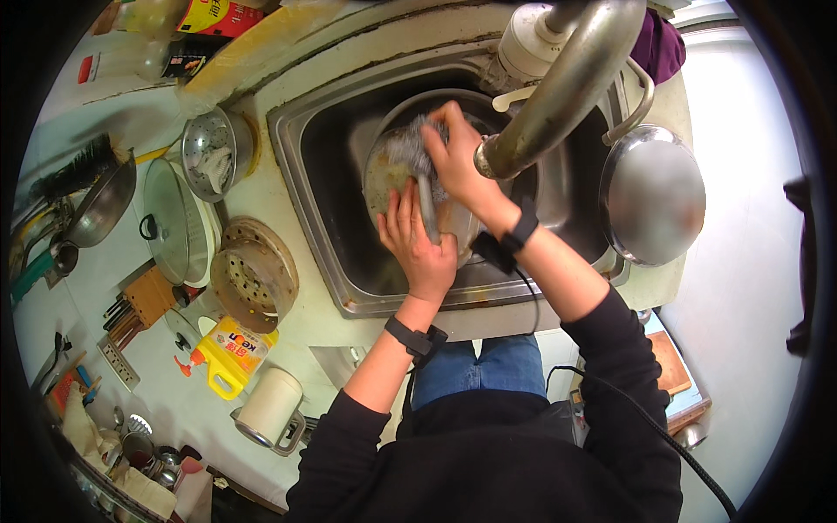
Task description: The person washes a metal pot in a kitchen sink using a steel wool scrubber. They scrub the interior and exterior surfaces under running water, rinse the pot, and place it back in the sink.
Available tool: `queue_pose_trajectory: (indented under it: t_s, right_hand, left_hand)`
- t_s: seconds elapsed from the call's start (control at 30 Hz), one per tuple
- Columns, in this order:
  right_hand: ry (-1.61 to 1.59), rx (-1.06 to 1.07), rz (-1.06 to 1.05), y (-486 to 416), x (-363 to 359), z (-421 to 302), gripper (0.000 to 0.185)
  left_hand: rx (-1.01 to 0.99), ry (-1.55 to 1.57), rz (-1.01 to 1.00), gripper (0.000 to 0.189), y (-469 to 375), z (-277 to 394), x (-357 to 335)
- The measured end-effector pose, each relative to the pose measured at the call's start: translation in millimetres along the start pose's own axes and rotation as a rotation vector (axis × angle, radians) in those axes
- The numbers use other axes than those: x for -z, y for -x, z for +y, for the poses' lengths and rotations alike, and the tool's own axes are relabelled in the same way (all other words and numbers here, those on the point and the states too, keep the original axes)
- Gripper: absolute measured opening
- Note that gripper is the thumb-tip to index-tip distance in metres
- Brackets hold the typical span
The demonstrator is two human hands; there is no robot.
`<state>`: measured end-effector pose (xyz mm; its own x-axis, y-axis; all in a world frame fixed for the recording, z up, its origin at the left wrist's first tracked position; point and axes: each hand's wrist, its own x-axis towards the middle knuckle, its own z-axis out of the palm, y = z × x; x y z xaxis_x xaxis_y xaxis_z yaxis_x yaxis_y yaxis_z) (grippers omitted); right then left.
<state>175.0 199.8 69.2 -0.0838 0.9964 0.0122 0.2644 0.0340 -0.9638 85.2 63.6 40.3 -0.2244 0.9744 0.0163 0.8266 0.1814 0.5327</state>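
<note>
A large round metal basin or pan [503, 121] sits in the stainless steel sink [330, 274]. Inside it is a stained, round piece of cookware [386, 180], its exact kind unclear. My left hand [418, 242] holds this piece, fingers spread over its surface and thumb beside a blurred grey strip that may be its edge or handle. Pinched in my right hand [461, 153] is a steel wool scrubber [412, 144], blurred, against the far part of the stained piece. The metal faucet pipe [562, 91] hangs over the sink and hides a little around my right wrist.
Left of the sink stand a perforated steamer pot [252, 281], a metal colander [209, 153], a glass lid [173, 219], a knife block [149, 295], a yellow detergent jug [235, 353] and an electric kettle [271, 402]. A shiny round lid or pan [654, 196] lies at the right.
</note>
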Motion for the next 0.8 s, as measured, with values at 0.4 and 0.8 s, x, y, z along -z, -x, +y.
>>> queue_pose_trajectory:
  t_s: [0.4, 0.8]
  right_hand:
    - [0.349, 0.072, -0.014, -11.2, 34.7, 51.7, 0.025]
    - [1.377, 0.4, -0.545, 82.7, 29.4, 207.4, 0.024]
  left_hand:
    - [-0.1, 0.071, 0.025, 0.08, 10.3, -0.9, 14.9]
    - [-0.098, 0.055, 0.007, 0.066, 10.4, 1.9, 18.0]
